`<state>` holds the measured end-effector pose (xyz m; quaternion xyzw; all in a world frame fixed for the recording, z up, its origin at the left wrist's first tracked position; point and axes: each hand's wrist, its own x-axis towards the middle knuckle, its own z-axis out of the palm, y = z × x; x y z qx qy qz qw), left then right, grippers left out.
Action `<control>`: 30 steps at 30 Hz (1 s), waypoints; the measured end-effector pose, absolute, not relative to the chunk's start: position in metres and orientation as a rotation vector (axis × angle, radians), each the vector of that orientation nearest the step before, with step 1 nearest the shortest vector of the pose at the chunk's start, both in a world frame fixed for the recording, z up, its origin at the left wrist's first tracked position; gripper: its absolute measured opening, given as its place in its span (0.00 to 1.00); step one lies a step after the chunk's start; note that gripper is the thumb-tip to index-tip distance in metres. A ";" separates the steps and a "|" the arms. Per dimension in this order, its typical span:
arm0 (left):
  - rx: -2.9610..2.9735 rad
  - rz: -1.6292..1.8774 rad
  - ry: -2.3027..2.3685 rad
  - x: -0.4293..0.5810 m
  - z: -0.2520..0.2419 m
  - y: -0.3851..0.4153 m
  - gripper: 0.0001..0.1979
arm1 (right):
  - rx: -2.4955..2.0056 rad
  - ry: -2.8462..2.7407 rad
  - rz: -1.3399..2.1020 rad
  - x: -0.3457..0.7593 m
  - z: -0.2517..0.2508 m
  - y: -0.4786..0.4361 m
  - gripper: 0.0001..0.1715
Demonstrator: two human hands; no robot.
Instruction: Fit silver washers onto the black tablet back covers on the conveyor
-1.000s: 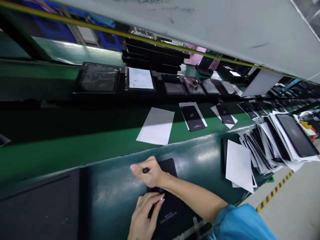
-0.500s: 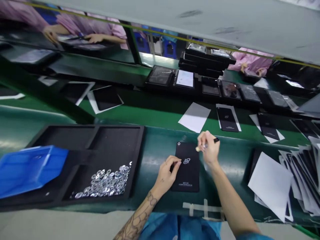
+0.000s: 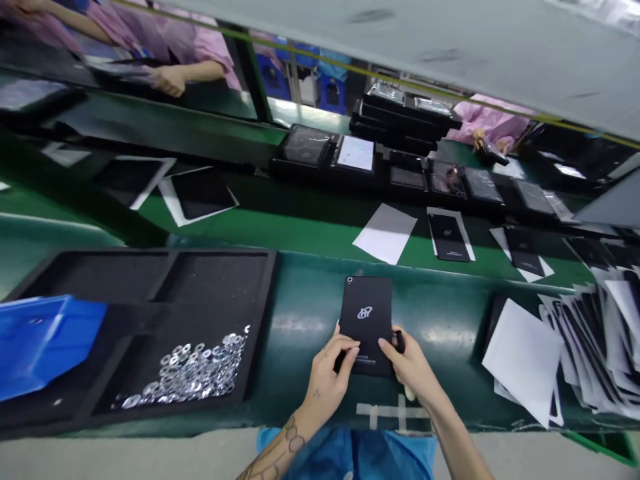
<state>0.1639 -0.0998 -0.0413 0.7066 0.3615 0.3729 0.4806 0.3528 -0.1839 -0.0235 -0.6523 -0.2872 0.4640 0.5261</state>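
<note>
A black tablet back cover with a white logo lies flat on the dark green bench in front of me. My left hand pinches its lower left corner with curled fingers. My right hand rests on the cover's lower right corner, a slim black pen-like tool held in its closed fingers. A black foam tray to the left holds a pile of small silver washers.
A blue bin sits at the far left. White sheets and black covers lie on the green conveyor. A fanned stack of covers and paper is at the right. Trays of tablets line the far side, where people in pink sleeves work.
The view swung left to bring the washer tray into sight. My right hand came down from the cover's upper right to its lower right corner; my left hand moved to the lower left corner.
</note>
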 end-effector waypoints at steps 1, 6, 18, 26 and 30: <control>1.690 0.932 0.894 0.165 -0.042 -0.095 0.10 | -1.532 -0.709 1.089 0.358 -0.021 -0.171 0.26; 1.532 1.052 0.988 0.166 -0.054 -0.083 0.16 | -1.551 -0.714 0.991 0.409 0.010 -0.092 0.29; 1.689 0.927 0.998 0.156 -0.076 -0.082 0.19 | -2.453 -1.012 0.045 0.541 0.013 -0.216 0.16; 1.823 0.853 0.878 0.166 -0.062 -0.082 0.14 | -3.011 -0.600 0.173 0.569 -0.002 -0.347 0.25; 1.801 0.904 0.864 0.167 -0.060 -0.085 0.11 | -3.004 -0.657 0.003 0.585 0.008 -0.332 0.17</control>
